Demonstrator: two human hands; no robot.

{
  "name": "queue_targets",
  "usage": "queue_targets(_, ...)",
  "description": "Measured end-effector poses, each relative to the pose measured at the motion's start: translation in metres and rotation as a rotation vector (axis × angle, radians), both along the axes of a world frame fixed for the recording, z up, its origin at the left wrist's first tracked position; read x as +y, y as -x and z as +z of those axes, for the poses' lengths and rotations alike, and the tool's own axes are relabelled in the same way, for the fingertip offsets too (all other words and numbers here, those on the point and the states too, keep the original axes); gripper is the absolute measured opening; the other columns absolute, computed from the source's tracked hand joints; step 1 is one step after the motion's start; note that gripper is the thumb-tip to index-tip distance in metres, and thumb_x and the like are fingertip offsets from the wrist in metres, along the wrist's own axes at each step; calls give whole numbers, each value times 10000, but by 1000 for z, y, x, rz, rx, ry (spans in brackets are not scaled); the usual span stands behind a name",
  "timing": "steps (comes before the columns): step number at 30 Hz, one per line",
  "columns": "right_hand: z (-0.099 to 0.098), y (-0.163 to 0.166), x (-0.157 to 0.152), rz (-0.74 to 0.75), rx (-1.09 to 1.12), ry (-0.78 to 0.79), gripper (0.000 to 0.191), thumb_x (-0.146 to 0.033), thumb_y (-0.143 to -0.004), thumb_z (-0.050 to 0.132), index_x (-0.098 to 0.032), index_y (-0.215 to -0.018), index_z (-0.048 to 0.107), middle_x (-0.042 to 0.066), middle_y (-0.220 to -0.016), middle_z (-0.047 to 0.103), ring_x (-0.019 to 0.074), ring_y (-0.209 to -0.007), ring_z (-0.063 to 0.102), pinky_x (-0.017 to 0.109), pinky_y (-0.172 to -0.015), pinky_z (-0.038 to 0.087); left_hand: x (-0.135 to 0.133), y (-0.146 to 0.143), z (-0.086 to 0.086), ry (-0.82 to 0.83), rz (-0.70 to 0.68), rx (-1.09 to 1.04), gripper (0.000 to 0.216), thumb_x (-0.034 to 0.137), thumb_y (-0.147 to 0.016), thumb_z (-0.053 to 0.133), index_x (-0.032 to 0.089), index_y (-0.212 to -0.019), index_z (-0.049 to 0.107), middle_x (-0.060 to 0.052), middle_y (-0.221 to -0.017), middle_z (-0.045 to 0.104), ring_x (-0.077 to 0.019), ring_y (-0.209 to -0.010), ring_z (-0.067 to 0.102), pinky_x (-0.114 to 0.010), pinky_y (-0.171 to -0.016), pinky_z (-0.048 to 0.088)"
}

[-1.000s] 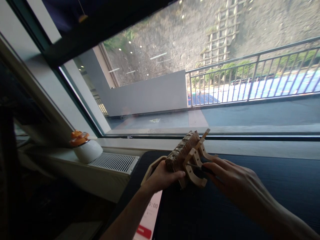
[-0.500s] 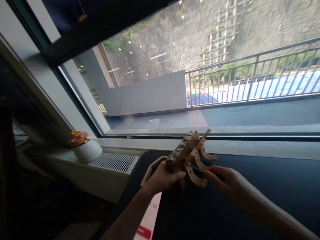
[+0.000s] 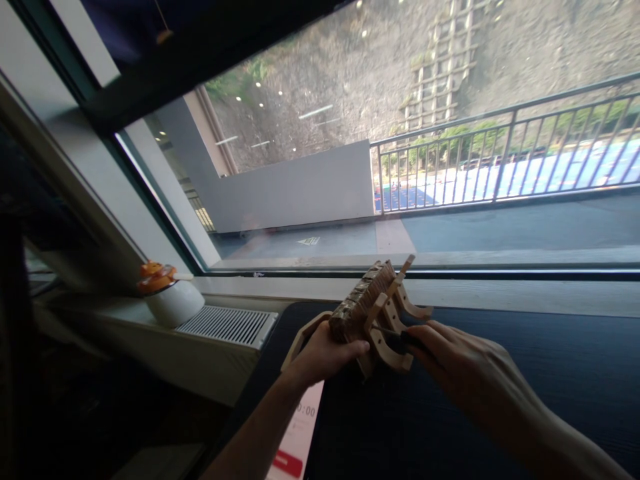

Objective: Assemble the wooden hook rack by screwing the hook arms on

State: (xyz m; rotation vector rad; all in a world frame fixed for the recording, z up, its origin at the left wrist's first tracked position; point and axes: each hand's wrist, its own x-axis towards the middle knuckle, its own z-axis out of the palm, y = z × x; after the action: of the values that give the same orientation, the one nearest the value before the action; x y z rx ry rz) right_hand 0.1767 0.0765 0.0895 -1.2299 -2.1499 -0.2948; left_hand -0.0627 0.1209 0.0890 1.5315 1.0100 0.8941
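Low in the middle of the head view, my left hand point(image 3: 325, 357) grips the near end of a bark-covered wood block point(image 3: 363, 293), its thumb lying along the near side. Curved pale wooden hooks point(image 3: 393, 359) with small dark holes stand out from the block's right face. A screwdriver point(image 3: 390, 333) with a thin shaft and dark handle is held in my right hand point(image 3: 455, 357), fingers closed round the handle. Its tip meets the nearest hook; whether it sits in a screw is too small to tell. The block is tilted above the dark table.
A bent pale wooden piece point(image 3: 300, 339) lies left of my left hand. Under my left forearm, a lit phone screen point(image 3: 300, 433) shows on the dark table point(image 3: 550, 353). A white pot with an orange figure point(image 3: 175, 300) stands beside a vent grille point(image 3: 233, 325). A window closes off the far side.
My right hand has turned at the wrist, its back now facing up more, with the screwdriver still in it. The block has shifted slightly left; my left hand keeps its grip.
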Motion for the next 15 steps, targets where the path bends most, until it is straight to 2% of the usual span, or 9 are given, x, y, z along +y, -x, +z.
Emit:
queue_targets(3, -1, 4, -1, -58, 114, 249, 227, -326, -959, 474, -239, -842, 648, 5, -673, 706, 200, -543, 661, 298, -504, 380, 0, -1, 0, 18, 18, 11, 328, 246, -710, 820, 124, -1008, 763, -92, -1018, 785, -308, -998, 718, -384, -868, 585)
queue_targets(5, 0, 6, 0, -78, 207, 440, 308, -413, -968, 443, -246, -806, 644, 0, -634, 687, 197, -539, 648, 298, -510, 379, -1, -1, 1, -1, 3, 12, 318, 236, -720, 809, 127, -1015, 761, -88, -1027, 784, -302, -1005, 717, -380, -883, 581)
queue_targets(7, 0, 7, 0, -68, 281, 563, 375, -463, -975, 403, -247, -776, 637, 8, -639, 687, 199, -567, 653, 298, -532, 396, -1, 0, 0, -3, -3, 4, 321, 232, -726, 803, 131, -1028, 759, -84, -1036, 783, -297, -1008, 717, -379, -894, 578)
queue_targets(9, 0, 8, 0, -64, 305, 586, 368, -458, -967, 402, -245, -777, 634, 18, -659, 697, 208, -600, 664, 301, -553, 408, -1, 0, 0, 19, 9, 5, 331, 236, -720, 810, 131, -1030, 760, -83, -1033, 785, -299, -1007, 718, -384, -895, 579)
queue_targets(12, -1, 8, -5, -58, 288, 552, 232, -347, -906, 493, -244, -1042, 650, 14, -737, 736, 207, -581, 666, 289, -530, 405, 0, 2, -1, 38, 16, 8, 352, 241, -714, 824, 132, -1043, 762, -82, -1038, 787, -301, -1016, 717, -391, -904, 579)
queue_targets(14, -2, 8, -8, -42, 266, 508, 353, -238, -860, 516, -250, -1206, 587, 5, -788, 752, 193, -549, 663, 273, -502, 399, 2, 3, -3, 34, 2, 0, 369, 245, -717, 830, 135, -1062, 760, -82, -1049, 785, -301, -1028, 714, -394, -912, 576)
queue_targets(15, -2, 7, -9, -35, 244, 460, 380, -193, -847, 510, -253, -1217, 574, 6, -816, 757, 190, -558, 673, 268, -503, 402, 2, 3, -3, 30, -6, -6, 376, 249, -717, 833, 136, -1068, 759, -83, -1053, 785, -302, -1034, 712, -395, -916, 575)
